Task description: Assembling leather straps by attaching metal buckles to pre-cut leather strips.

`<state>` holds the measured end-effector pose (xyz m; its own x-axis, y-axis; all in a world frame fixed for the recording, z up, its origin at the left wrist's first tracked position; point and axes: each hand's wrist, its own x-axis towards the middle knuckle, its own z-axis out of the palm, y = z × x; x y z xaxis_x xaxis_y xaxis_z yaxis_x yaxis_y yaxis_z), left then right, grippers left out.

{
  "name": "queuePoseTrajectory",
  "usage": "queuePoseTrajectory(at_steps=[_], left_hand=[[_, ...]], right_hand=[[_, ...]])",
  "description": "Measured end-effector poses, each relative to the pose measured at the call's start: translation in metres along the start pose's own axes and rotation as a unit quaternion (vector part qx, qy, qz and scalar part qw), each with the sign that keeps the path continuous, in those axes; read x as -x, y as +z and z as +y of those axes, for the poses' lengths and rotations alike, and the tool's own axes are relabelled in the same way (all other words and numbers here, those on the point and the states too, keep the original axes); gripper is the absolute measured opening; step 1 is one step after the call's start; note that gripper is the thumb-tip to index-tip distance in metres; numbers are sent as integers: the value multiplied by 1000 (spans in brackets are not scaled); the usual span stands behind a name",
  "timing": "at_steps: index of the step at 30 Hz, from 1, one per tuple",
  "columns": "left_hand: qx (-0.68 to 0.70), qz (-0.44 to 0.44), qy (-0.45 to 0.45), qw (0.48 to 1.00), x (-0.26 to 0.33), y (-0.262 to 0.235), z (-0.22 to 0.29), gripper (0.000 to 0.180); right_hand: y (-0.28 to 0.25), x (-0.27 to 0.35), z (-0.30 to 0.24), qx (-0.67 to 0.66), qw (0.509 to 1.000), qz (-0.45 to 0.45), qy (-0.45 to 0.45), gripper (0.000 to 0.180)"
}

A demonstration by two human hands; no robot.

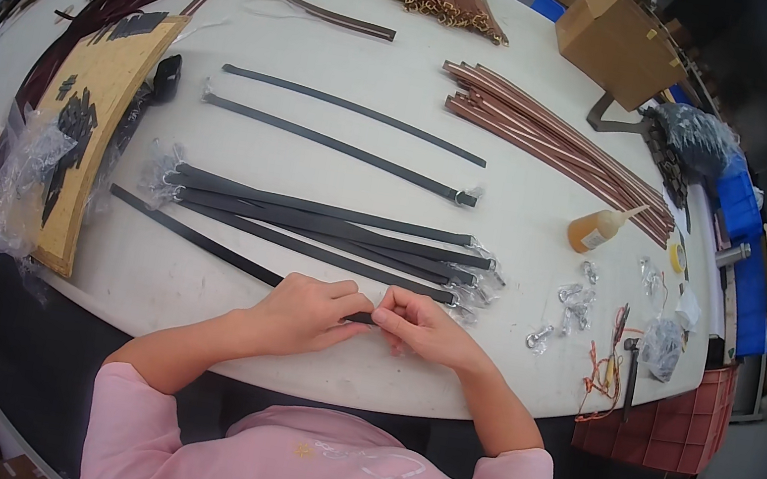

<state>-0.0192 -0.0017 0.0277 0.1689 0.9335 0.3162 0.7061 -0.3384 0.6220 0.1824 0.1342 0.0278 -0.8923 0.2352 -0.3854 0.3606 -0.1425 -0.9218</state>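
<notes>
Work at one end of a black strap (203,239) seemed in hand, left hand (309,314) and right hand (422,326) pinching it close together, its length trailing left across the worktop (361,381), and the next move likely called for steady fingertips.

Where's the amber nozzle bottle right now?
In the head view, the amber bottle is on the right side of the white table, just below the brown straps and above some small clear bags.

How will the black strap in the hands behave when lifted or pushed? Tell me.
The black strap probably flexes, being long and narrow. It is likely light for its length, since it looks thin. Its flatness suggests sliding, not rolling.
</notes>
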Motion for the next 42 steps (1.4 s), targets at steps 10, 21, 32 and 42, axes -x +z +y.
queuePoseTrajectory(at_steps=[10, 21, 32, 42], left_hand=[[54, 4, -26, 998, -1, 5, -2, 21], [80, -3, -49, 996, -2, 3, -3, 22], [89, 14, -57, 994, -2, 6, -1, 21], [85, 22, -51, 995, -2, 6, -4, 21]], right_hand=[[5, 0, 2, -93, 996, -3, -12, 23], [7, 2, 2, -61, 998, 4, -25, 24], [14, 0, 11, -98, 993, 51, -35, 25], [9, 0, 4, -76, 997, 34, 2, 29]])
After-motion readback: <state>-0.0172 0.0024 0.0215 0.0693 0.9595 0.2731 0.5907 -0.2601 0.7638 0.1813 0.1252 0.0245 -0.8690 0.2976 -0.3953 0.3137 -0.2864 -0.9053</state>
